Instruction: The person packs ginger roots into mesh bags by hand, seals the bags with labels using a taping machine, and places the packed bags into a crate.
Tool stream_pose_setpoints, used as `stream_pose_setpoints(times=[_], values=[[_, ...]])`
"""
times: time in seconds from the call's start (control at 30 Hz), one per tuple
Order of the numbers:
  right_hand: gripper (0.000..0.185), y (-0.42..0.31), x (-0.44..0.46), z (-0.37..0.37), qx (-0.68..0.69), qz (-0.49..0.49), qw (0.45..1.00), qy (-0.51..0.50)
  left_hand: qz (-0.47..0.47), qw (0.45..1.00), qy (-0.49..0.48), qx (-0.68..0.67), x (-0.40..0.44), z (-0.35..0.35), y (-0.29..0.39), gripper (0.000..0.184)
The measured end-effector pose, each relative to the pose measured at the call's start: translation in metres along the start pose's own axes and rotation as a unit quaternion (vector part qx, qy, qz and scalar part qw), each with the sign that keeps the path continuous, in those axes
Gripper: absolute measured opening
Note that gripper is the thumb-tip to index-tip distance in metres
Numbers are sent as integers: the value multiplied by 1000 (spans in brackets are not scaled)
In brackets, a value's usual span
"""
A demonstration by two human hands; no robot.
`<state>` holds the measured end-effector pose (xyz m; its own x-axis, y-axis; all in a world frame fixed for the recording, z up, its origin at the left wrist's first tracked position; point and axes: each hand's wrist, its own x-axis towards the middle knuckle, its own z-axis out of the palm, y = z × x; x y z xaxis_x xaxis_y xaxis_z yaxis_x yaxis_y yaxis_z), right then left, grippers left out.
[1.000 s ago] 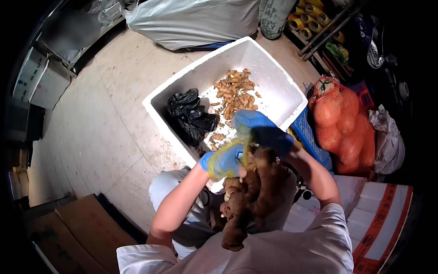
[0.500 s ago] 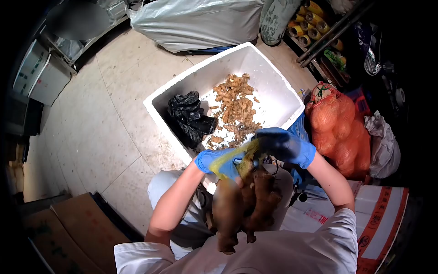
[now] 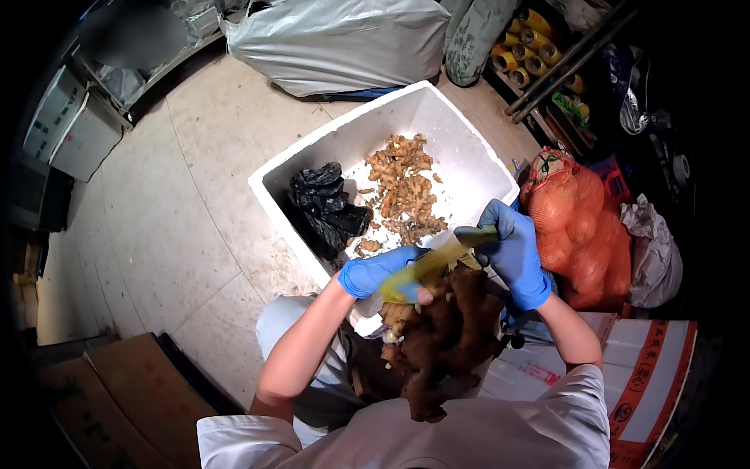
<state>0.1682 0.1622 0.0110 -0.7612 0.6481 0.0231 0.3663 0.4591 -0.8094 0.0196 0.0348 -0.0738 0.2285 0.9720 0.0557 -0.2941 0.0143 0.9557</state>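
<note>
A large brown ginger root (image 3: 449, 336) is close to the camera, above my lap. My left hand (image 3: 383, 275), in a blue glove, holds yellow netting (image 3: 430, 267) at the top of the root, its thumb bare at the tip. My right hand (image 3: 512, 250), also blue-gloved, pinches the other end of the netting, which is stretched between both hands. Beyond them is a white foam box (image 3: 469, 129) with small ginger pieces (image 3: 402, 184) and a black plastic bag (image 3: 324, 205) in it.
Right of the box sits a red net sack (image 3: 578, 227) of round produce beside crumpled paper (image 3: 655, 254). Cartons (image 3: 641, 367) lie at lower right and a brown cardboard box (image 3: 141, 391) at lower left. A grey-wrapped bundle (image 3: 344, 43) stands behind.
My right hand has moved away from my left, pulling the yellow netting out to the right. The ginger root has turned and shifted beneath my hands.
</note>
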Motion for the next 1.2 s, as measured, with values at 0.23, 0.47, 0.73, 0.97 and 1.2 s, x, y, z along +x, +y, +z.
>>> stream_pose_setpoints(times=[0.23, 0.47, 0.73, 0.97, 1.2], values=[[15, -26, 5, -15, -168, -202, 965, -18, 3, 991, 6, 136, 9, 0, 18, 50], [15, -22, 13, -35, -319, -473, 821, 12, -16, 992, 120, 33, 9, -6, 10, 54], [17, -9, 4, -29, -7, -112, 993, -47, -21, 973, 170, 157, 11, -13, -2, 56], [21, 16, 9, -26, 394, 30, 911, 118, 133, 947, 283, -70, 17, -11, -7, 35], [19, 48, -58, 102, 381, 86, 907, 158, 218, 827, 319, -409, 31, -16, -2, 37]])
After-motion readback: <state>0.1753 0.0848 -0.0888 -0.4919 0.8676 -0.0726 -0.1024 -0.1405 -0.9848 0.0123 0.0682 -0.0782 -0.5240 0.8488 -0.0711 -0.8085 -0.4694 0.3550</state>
